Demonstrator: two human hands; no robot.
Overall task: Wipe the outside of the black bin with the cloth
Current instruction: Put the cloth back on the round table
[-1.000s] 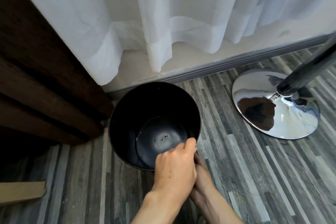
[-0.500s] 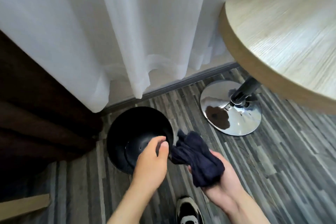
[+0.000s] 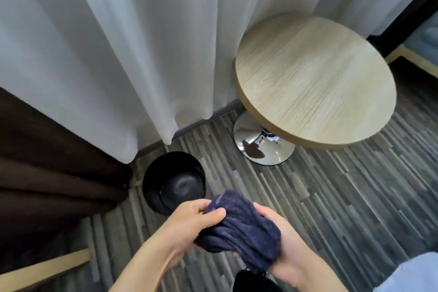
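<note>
The round black bin (image 3: 155, 188) stands upright on the striped floor below the curtain, seen from above with nothing inside. A bunched dark navy cloth (image 3: 244, 227) is held well above the floor, nearer to me than the bin and apart from it. My left hand (image 3: 187, 223) grips the cloth's left end, thumb on top. Under the cloth's right side, my right hand (image 3: 282, 253) cups and holds it. Neither hand touches the bin.
A round wooden table (image 3: 315, 80) on a chrome pedestal base (image 3: 263, 147) stands right of the bin. White sheer curtain (image 3: 142, 42) hangs behind, dark brown curtain (image 3: 47, 168) at left. A wooden bar (image 3: 45, 270) lies lower left. A dark shoe (image 3: 253, 282) is below the hands.
The view has risen far from the bin. My left hand left the bin's rim and took hold of the cloth, which both hands now hold together.
</note>
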